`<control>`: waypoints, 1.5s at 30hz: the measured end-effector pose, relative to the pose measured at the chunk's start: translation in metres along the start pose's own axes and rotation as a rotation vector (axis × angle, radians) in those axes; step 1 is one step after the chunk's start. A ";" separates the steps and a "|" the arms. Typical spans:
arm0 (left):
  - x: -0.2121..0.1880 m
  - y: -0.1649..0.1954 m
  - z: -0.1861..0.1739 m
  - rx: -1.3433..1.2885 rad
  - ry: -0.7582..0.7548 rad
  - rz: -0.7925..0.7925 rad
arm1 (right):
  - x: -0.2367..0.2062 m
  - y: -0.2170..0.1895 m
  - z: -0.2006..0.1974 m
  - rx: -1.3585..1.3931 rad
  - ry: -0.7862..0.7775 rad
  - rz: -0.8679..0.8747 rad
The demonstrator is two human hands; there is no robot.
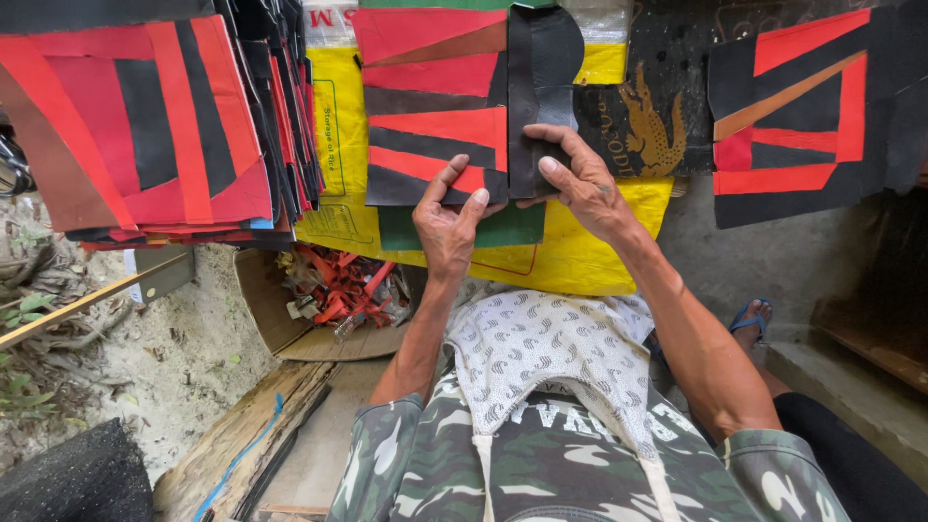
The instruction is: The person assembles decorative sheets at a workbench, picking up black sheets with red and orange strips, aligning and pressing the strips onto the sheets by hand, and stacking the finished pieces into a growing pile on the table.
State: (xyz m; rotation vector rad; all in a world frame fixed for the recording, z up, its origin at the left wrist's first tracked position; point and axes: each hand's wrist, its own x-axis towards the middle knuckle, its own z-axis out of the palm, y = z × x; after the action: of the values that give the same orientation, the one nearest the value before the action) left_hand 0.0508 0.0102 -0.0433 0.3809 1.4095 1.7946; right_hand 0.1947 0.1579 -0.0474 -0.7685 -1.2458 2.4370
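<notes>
Your left hand presses down on the striped patch, thumb and forefinger spread wide and flat across its near edge, not pinching anything. That patch is red and black strips joined side by side, lying on a yellow sack that covers the middle of the desk.

Your right hand has the black strip, fingers curled over its near end and thumb tucked against its edge, holding it right up against the right side of the striped patch. The two pieces touch along that seam. The strip's far end is rounded and reaches toward the desk's far edge.

A green piece peeks out from under the patch, just beneath your left thumb.

At the desk's left edge, a stack of finished red-and-black patches sits with more piled on edge beside it. Over at the right edge, another patch, with red, black and an orange-brown stripe, lies well apart from your hands.

Down below the desk's near left corner, an open cardboard box rests on the ground, and inside it there's a tangle of red and black scraps.
</notes>
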 end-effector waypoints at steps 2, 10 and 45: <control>0.000 0.000 0.000 -0.006 0.000 0.005 | 0.000 0.000 0.000 -0.006 0.000 0.005; 0.000 0.001 0.001 -0.002 0.008 -0.005 | -0.002 -0.003 0.000 -0.035 -0.020 0.005; -0.001 0.001 -0.001 -0.029 -0.020 -0.013 | -0.001 -0.004 -0.005 -0.011 -0.061 0.030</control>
State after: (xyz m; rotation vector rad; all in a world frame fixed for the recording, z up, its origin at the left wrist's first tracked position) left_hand 0.0504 0.0083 -0.0423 0.3729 1.3680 1.7935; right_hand 0.1983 0.1627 -0.0463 -0.7259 -1.2794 2.4974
